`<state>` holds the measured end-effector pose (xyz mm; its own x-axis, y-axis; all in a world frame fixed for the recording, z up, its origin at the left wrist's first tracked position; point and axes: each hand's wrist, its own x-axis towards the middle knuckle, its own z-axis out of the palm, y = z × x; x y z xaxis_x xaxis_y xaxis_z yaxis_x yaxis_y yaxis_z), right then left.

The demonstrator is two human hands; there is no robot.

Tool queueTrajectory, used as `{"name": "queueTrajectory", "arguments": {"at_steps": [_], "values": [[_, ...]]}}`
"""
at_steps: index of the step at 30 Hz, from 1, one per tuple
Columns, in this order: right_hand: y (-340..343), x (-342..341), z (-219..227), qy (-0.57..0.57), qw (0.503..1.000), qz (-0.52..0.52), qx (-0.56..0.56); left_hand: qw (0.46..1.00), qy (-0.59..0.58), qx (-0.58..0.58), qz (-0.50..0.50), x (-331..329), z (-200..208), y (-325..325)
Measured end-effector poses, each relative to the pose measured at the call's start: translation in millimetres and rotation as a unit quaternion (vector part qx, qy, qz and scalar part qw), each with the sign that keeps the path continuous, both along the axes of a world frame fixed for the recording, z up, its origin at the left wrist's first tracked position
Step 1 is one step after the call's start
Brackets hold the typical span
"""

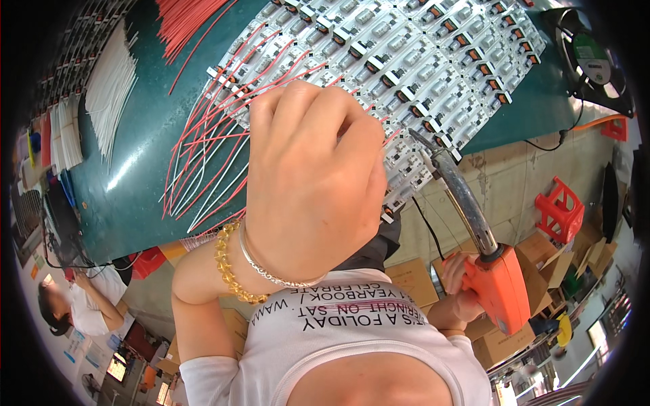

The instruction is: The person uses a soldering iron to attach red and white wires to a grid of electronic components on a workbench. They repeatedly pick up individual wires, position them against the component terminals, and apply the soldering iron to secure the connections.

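Observation:
A panel of small white circuit boards [467,81] lies on the green table, with rows of components on it. My left hand [315,162] is over its near left part, fingers curled closed with their tips hidden below. Red and white wires [210,145] fan out from the boards to the left of this hand, and short red ends show at its right. My right hand [462,287] grips the orange handle of a soldering iron [497,287]. The iron's metal barrel slants up to the left, its tip over the panel's near edge, close to my left hand.
Bundles of red wires [186,27] and white wires [110,91] lie on the green tabletop [152,122]. A black fan [592,61] stands at the far right. Beyond the table edge are a red stool [560,210] and cardboard boxes [412,281]. Another person [95,298] sits at the lower left.

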<state>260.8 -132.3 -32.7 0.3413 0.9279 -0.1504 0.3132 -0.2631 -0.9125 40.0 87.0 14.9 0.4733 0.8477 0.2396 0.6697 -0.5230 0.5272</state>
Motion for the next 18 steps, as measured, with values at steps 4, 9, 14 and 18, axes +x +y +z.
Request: {"name": "queueTrajectory", "arguments": {"at_steps": [4, 9, 14, 18], "values": [[-0.8, -8.8, 16.3, -0.022, 0.993, -0.078, -0.087, 1.0, 0.008, -0.01, -0.023, 2.9, 2.1, 3.2], [0.1, -8.3, 18.3, -0.069, 0.991, -0.058, -0.101, 0.999, 0.022, -0.016, -0.042, 5.0, 3.9, 6.7], [-10.4, 3.1, 4.3, -0.03, 0.997, -0.026, -0.06, 0.999, 0.029, -0.009, -0.033, 2.6, 5.5, 6.8], [-14.9, 5.8, 10.5, -0.016, 0.996, -0.026, -0.078, 0.998, 0.042, -0.006, -0.046, 4.7, 7.1, 7.4]]}}
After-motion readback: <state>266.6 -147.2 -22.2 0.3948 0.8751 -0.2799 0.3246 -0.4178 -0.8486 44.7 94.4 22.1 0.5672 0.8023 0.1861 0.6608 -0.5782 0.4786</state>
